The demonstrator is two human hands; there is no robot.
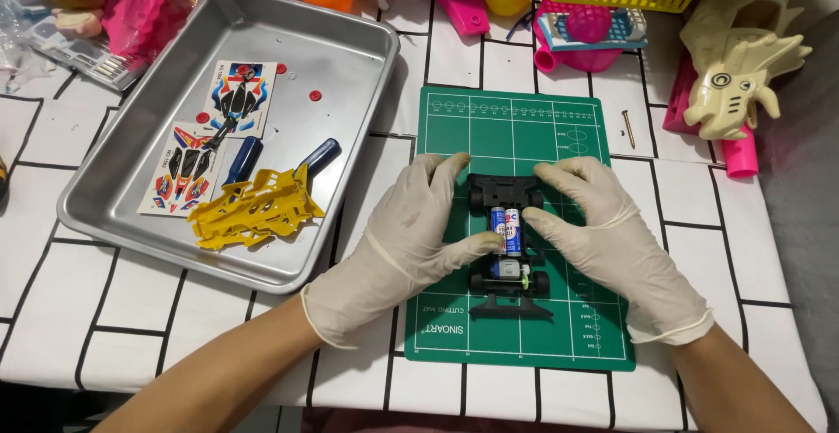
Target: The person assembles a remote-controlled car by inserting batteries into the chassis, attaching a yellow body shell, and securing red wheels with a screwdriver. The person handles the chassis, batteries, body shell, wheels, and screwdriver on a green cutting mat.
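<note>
Green cutting mat point(524, 131); black toy car chassis point(507, 241), two batteries exposed

Both hands wear thin, matt, cream rubber gloves – left hand point(411, 232), right hand point(603, 228); the chassis point(509, 241) is matt black plastic; the mat point(559, 136) dull green; the tray point(341, 57) brushed metal; the shell point(253, 207) glossy yellow plastic.

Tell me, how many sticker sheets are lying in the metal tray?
2: one sticker sheet near the tray's middle, another just below-left of it. None seem hidden.
</note>
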